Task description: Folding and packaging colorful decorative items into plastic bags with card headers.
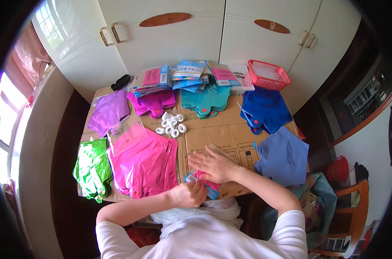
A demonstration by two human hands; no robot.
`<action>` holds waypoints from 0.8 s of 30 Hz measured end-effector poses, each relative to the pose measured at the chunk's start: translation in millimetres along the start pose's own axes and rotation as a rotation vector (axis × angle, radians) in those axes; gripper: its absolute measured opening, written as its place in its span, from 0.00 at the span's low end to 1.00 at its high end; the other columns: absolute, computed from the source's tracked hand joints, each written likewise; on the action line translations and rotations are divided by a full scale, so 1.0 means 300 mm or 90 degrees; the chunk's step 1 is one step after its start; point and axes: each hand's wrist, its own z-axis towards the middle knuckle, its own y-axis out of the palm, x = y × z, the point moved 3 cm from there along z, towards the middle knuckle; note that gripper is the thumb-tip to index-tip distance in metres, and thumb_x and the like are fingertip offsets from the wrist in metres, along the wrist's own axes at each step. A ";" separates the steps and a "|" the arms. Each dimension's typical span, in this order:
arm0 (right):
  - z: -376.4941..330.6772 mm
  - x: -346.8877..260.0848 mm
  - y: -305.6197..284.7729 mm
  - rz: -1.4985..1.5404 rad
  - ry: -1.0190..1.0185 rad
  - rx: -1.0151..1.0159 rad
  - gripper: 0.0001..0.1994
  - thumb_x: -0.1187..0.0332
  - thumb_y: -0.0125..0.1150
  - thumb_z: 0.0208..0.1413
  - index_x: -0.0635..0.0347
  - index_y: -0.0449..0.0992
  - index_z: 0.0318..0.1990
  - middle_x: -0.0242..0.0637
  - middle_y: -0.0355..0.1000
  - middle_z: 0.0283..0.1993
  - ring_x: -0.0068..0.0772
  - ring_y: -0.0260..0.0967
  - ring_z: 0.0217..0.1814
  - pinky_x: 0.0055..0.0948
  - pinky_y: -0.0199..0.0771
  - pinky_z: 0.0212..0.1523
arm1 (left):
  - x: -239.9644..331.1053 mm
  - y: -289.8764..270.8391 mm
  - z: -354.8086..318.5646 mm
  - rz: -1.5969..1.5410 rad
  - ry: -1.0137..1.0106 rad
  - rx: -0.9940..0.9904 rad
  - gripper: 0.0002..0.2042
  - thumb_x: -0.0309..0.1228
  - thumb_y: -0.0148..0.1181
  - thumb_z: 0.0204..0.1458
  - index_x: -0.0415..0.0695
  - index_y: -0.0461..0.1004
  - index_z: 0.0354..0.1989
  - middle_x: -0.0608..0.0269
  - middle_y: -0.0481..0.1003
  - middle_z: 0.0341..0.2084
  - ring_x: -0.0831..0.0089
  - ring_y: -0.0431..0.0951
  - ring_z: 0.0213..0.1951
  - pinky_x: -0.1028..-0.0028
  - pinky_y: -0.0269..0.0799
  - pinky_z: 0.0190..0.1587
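A small flat packet (212, 192), pink with a blue printed end, lies at the table's near edge in front of me. My left hand (191, 194) is closed, its fingers gripping the packet's blue end. Over the packet's pink part my right hand (214, 165) lies flat with fingers stretched out. To the left is a stack of flat pink foil balloons (144, 166) with a clear sleeve (129, 138) across its upper corner. Small white ribbon rolls (171, 124) sit in a cluster beyond my hands.
Cardboard (213, 129) covers the table. Around its sides lie green (93, 168), purple (109, 112), magenta (150, 103), teal (206, 99), dark blue (265, 110) and pale blue foil balloons (284, 157). Packets (189, 75) and a red basket (268, 74) stand at the back, before white cabinets (170, 39).
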 end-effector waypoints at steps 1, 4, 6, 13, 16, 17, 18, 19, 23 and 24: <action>0.011 0.025 -0.027 0.008 0.000 0.048 0.26 0.59 0.56 0.57 0.55 0.64 0.62 0.38 0.59 0.67 0.40 0.51 0.72 0.51 0.51 0.68 | 0.013 -0.003 0.006 0.021 -0.025 -0.016 0.15 0.32 0.57 0.38 0.35 0.76 0.33 0.55 0.76 0.28 0.66 0.78 0.31 0.74 0.76 0.30; 0.006 0.268 -0.117 -0.053 0.203 0.256 0.12 0.68 0.61 0.49 0.57 0.75 0.43 0.37 0.72 0.47 0.43 0.66 0.53 0.44 0.65 0.52 | 0.064 -0.002 0.039 0.059 -0.107 -0.071 0.14 0.31 0.57 0.38 0.35 0.76 0.33 0.53 0.76 0.27 0.66 0.77 0.29 0.75 0.74 0.25; -0.030 0.371 -0.183 -0.145 0.329 0.278 0.08 0.69 0.62 0.47 0.56 0.78 0.36 0.35 0.74 0.40 0.41 0.68 0.46 0.41 0.66 0.47 | 0.092 0.013 0.059 0.087 -0.165 -0.077 0.13 0.30 0.57 0.39 0.34 0.76 0.32 0.53 0.76 0.26 0.67 0.77 0.28 0.75 0.74 0.25; 0.090 0.501 -0.198 -0.185 0.291 0.202 0.08 0.69 0.61 0.49 0.58 0.78 0.37 0.34 0.75 0.42 0.38 0.70 0.46 0.40 0.69 0.46 | 0.131 0.034 0.107 0.123 -0.327 -0.116 0.09 0.27 0.58 0.40 0.36 0.74 0.29 0.50 0.76 0.28 0.69 0.76 0.25 0.75 0.73 0.20; 0.177 0.612 -0.156 -0.152 0.304 0.194 0.09 0.69 0.60 0.49 0.58 0.78 0.39 0.35 0.75 0.43 0.39 0.71 0.46 0.40 0.70 0.46 | 0.124 0.022 0.116 0.080 -0.396 -0.109 0.09 0.30 0.57 0.42 0.40 0.74 0.30 0.40 0.74 0.40 0.68 0.77 0.25 0.72 0.73 0.18; 0.205 0.633 -0.154 -0.142 0.320 0.194 0.09 0.69 0.60 0.49 0.57 0.78 0.39 0.35 0.75 0.43 0.40 0.71 0.46 0.40 0.70 0.45 | 0.126 0.025 0.115 0.075 -0.397 -0.111 0.08 0.29 0.56 0.42 0.39 0.73 0.30 0.39 0.75 0.40 0.68 0.77 0.25 0.73 0.73 0.18; 0.243 0.628 -0.158 -0.153 0.314 0.187 0.10 0.68 0.60 0.49 0.57 0.78 0.39 0.36 0.75 0.43 0.40 0.71 0.46 0.40 0.70 0.45 | 0.121 0.020 0.116 0.070 -0.402 -0.116 0.08 0.29 0.56 0.42 0.38 0.72 0.29 0.38 0.76 0.40 0.68 0.77 0.25 0.74 0.73 0.18; 0.280 0.620 -0.160 -0.165 0.309 0.180 0.10 0.67 0.60 0.50 0.57 0.78 0.39 0.36 0.75 0.43 0.40 0.72 0.46 0.41 0.70 0.46 | 0.118 0.016 0.117 0.064 -0.407 -0.119 0.08 0.29 0.55 0.42 0.38 0.72 0.29 0.38 0.77 0.40 0.67 0.78 0.25 0.75 0.73 0.18; 0.467 0.458 -0.109 -0.097 0.136 0.163 0.10 0.64 0.61 0.49 0.54 0.78 0.39 0.35 0.76 0.43 0.38 0.72 0.48 0.40 0.70 0.46 | 0.134 0.052 0.114 0.097 -0.392 -0.118 0.08 0.31 0.56 0.43 0.41 0.72 0.30 0.37 0.76 0.40 0.67 0.78 0.26 0.73 0.74 0.20; 0.509 0.394 -0.096 -0.097 0.088 0.172 0.10 0.64 0.61 0.49 0.53 0.78 0.39 0.34 0.76 0.43 0.37 0.72 0.47 0.39 0.70 0.46 | 0.133 0.049 0.119 0.100 -0.393 -0.126 0.06 0.30 0.56 0.43 0.42 0.71 0.29 0.37 0.76 0.39 0.67 0.78 0.26 0.75 0.74 0.20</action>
